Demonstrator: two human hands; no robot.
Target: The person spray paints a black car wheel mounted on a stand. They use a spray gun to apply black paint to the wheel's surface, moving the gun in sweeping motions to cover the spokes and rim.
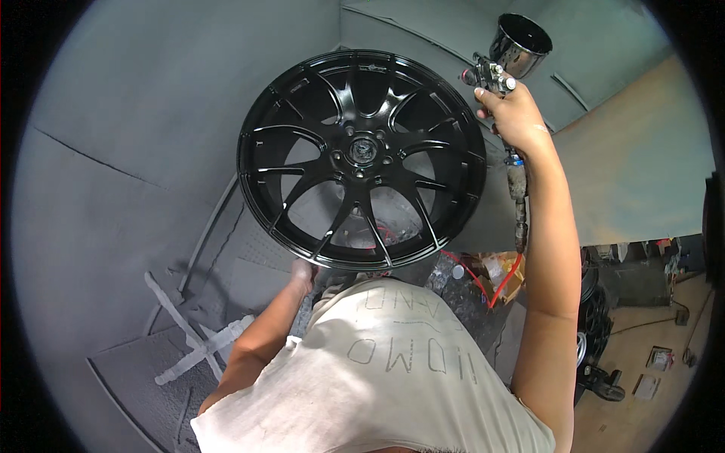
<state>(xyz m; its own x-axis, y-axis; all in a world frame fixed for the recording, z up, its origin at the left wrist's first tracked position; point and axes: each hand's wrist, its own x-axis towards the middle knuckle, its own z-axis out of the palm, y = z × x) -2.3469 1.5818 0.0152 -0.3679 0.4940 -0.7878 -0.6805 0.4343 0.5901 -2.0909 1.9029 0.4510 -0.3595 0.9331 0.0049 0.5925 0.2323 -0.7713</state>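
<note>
A glossy black multi-spoke wheel rim (pixel 356 189) is face up in front of me, with shiny reflections along its spokes and outer lip. To its upper right, my right hand (pixel 516 117) is closed round a spray gun (pixel 489 74). A dark metal paint cup (pixel 521 54) sits on the gun, its round mouth facing me. Below the grip hangs a stained air fitting (pixel 516 185). My left hand (pixel 303 272) is at the near lower-left edge of the rim. Its fingers are hidden beneath the rim, so its grip cannot be made out.
Grey, overspray-coated walls (pixel 151 98) surround the rim. At lower left lies a grey-coated cross-shaped stand (pixel 200 347). A red hose (pixel 504 283) runs past a cardboard box (pixel 502 270) on the floor. Black tyres or rims (pixel 594 313) are stacked at the right.
</note>
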